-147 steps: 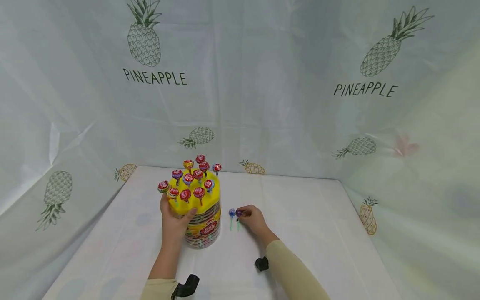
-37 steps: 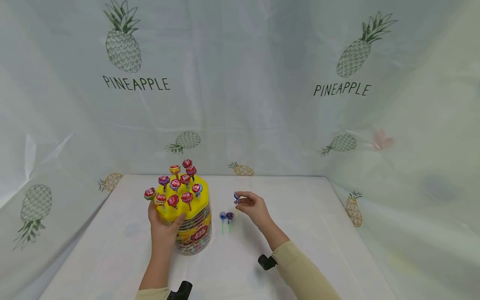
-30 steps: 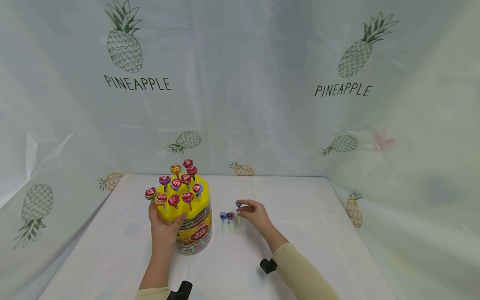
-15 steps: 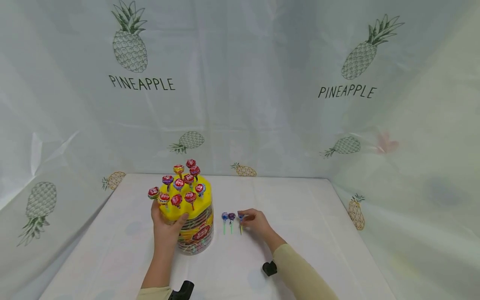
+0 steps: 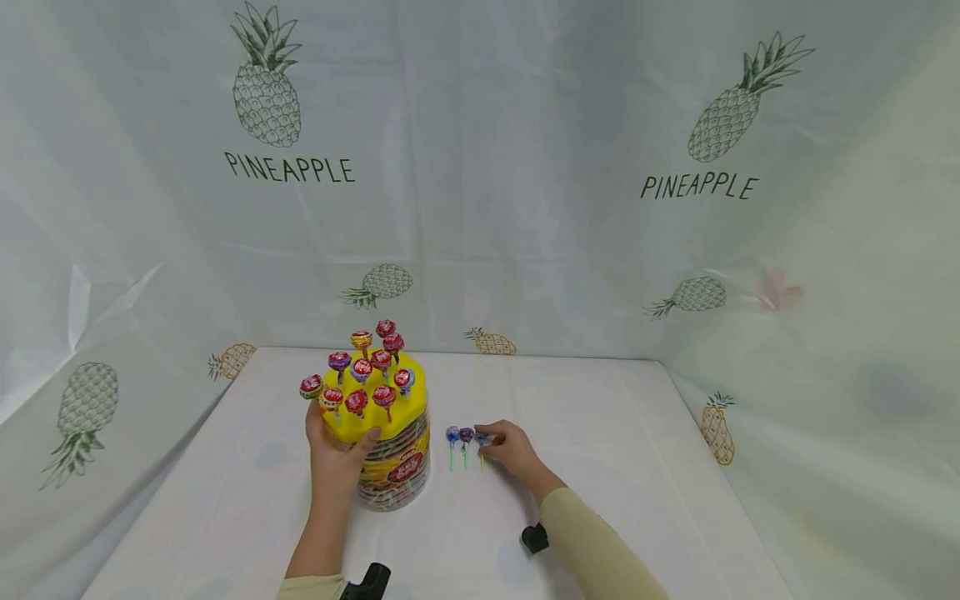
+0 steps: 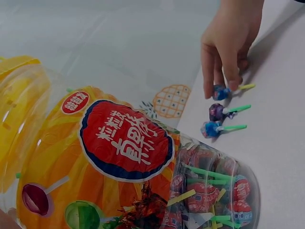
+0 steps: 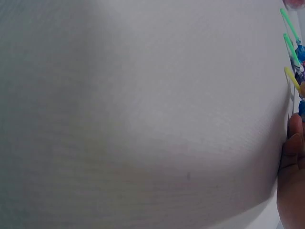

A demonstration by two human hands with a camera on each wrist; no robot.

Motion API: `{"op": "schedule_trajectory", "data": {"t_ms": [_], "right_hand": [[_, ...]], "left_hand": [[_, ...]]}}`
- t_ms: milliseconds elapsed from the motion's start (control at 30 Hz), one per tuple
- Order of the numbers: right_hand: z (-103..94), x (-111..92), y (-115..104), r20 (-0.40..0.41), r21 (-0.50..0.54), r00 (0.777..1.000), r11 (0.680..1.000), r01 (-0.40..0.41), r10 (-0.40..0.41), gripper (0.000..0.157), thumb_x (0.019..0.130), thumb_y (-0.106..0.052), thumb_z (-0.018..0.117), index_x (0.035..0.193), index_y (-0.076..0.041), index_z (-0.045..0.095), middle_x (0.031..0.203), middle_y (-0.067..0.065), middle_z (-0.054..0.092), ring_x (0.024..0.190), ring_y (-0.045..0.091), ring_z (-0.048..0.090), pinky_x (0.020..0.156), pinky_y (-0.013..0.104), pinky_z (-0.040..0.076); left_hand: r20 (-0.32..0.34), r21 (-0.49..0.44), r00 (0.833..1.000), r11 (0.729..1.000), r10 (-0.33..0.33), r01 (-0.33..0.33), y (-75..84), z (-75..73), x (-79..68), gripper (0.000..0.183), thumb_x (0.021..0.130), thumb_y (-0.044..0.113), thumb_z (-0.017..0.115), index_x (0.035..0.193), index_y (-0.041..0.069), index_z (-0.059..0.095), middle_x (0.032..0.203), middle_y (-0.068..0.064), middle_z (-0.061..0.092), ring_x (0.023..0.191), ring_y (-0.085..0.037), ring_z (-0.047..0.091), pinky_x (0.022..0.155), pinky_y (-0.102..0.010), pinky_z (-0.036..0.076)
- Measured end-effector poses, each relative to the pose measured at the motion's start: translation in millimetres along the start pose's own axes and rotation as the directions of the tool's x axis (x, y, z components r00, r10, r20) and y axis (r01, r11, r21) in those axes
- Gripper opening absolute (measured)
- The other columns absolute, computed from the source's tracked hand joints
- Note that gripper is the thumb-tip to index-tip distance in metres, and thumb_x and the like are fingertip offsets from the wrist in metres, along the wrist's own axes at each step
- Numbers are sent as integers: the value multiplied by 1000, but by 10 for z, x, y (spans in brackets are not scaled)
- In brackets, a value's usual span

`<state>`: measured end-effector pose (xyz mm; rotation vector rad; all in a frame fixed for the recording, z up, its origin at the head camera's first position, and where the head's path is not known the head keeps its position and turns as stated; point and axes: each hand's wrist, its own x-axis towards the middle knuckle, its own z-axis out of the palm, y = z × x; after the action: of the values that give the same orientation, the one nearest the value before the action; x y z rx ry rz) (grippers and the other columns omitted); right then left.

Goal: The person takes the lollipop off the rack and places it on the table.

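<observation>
My left hand (image 5: pixel 335 458) grips the upper side of a clear candy jar (image 5: pixel 393 492) with a yellow lid, its thumb over the near side. Several wrapped lollipops stand upright in the lid, such as a red one (image 5: pixel 384 396). To the right, my right hand (image 5: pixel 512 450) pinches a blue lollipop (image 6: pixel 220 92) with a yellow stick, low at the table. Beside it lie a purple lollipop (image 6: pixel 218 112) and another blue lollipop (image 6: pixel 210 129), both with green sticks, all in a row. In the right wrist view the right hand shows only at the edge.
The white table (image 5: pixel 600 417) meets a hanging curtain (image 5: pixel 510 208) printed with pineapples at its back edge. More lollipops (image 6: pixel 202 195) show through the jar's clear wall. A black wrist camera (image 5: pixel 535 537) sits by the right sleeve.
My right hand has lowered the blue lollipop with the yellow stick to the table, right of the purple one. One fewer lollipop stands at the lid's right edge. My left hand keeps its grip.
</observation>
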<state>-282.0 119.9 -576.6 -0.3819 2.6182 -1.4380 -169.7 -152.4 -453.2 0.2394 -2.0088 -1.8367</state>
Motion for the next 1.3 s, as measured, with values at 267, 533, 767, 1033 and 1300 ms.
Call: {"op": "schedule_trajectory", "data": {"t_ms": [267, 533, 767, 1033, 1300], "right_hand": [[41, -22, 12, -32, -98, 999, 995, 30, -34, 42, 84, -10, 76, 125, -12, 67, 108, 2, 63, 74, 12, 51, 63, 26, 45], [42, -9, 18, -35, -104, 998, 994, 38, -42, 40, 84, -9, 76, 123, -12, 68, 114, 3, 62, 75, 11, 51, 64, 25, 46], [18, -3, -8, -35, -101, 999, 994, 35, -39, 43, 84, -8, 77, 125, -13, 67, 116, 4, 60, 76, 11, 51, 64, 25, 47], [-202, 24, -444, -123, -9, 987, 995, 101, -101, 43, 86, -9, 75, 127, -12, 66, 122, 5, 59, 87, 16, 57, 73, 30, 52], [-381, -16, -1025, -207, 184, 951, 946, 268, -229, 36, 84, -8, 77, 120, -14, 70, 116, 2, 63, 93, 21, 63, 79, 30, 54]], "left_hand": [[-6, 4, 1000, 1000, -25, 25, -31, 2, 15, 95, 88, 27, 73, 155, 27, 5, 148, -8, 31, 135, -28, 33, 114, -53, 25], [-9, 1, 1000, 1000, -20, 20, -28, 3, 12, 95, 88, 27, 73, 155, 29, 5, 149, -8, 30, 135, -28, 33, 114, -53, 25], [-4, -12, 1000, 1000, -20, 20, -25, 7, 10, 95, 89, 26, 72, 155, 31, 5, 149, -6, 31, 134, -27, 33, 114, -52, 26], [-11, -5, 1000, 1000, -8, 8, -24, 1, 4, 94, 89, 23, 72, 155, 31, 5, 149, -3, 31, 132, -23, 36, 113, -50, 28], [0, -8, 1000, 1000, 2, -2, -34, -1, 7, 95, 89, 24, 72, 155, 31, 4, 150, -5, 31, 132, -24, 35, 113, -51, 27]]}}
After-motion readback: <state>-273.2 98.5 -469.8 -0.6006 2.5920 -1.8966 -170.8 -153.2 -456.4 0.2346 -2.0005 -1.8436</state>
